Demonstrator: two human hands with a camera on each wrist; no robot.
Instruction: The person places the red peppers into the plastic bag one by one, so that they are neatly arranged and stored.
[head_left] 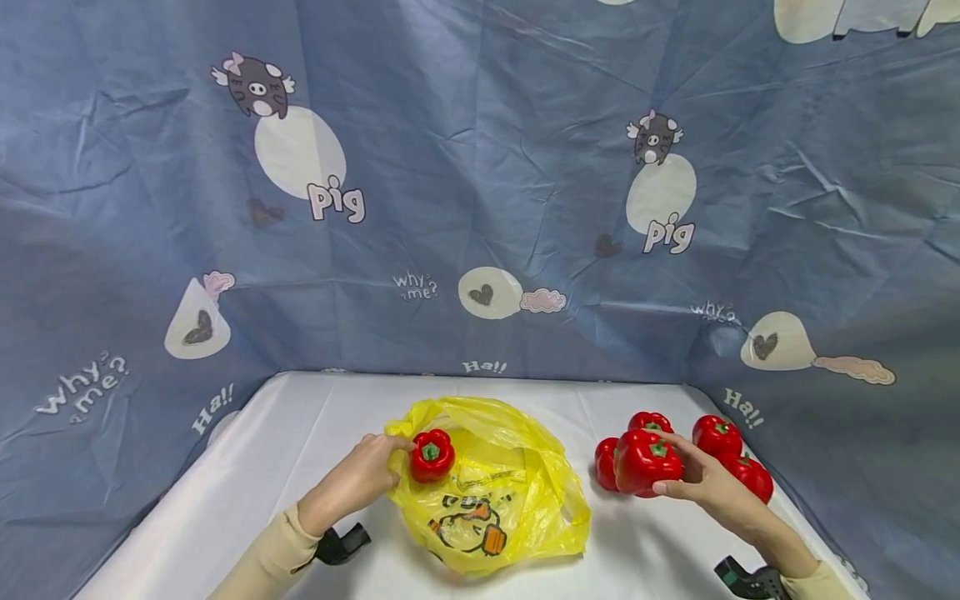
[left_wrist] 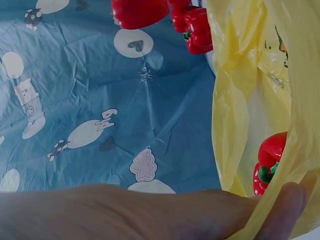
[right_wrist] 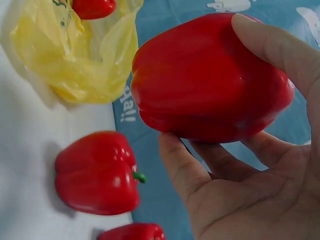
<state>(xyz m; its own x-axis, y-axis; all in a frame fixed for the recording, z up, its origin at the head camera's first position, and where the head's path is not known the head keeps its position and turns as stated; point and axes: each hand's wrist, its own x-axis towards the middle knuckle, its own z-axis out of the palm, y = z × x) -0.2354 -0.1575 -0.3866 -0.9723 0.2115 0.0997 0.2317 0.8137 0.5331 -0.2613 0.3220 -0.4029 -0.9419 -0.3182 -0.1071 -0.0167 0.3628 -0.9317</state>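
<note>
My left hand [head_left: 360,477] pinches the left edge of a yellow plastic bag [head_left: 551,492], its thumb lying over the film in the left wrist view. The bag lies with its mouth spread, a cartoon printed on its near side. One red bell pepper [head_left: 432,467] with a green stem sits inside, next to the left fingers. Over on the right, my right hand [head_left: 701,479] holds another red bell pepper [head_left: 641,467] between thumb and fingers. The right wrist view shows this held pepper [right_wrist: 210,80] raised over the table, fingertips under it.
Several more red bell peppers rest at the table's right: one [head_left: 604,464] left of the held one, one [head_left: 649,421] behind it, others [head_left: 717,436] near the right edge. A white cloth [head_left: 300,433] covers the table. Blue patterned fabric [head_left: 480,208] surrounds its back and sides.
</note>
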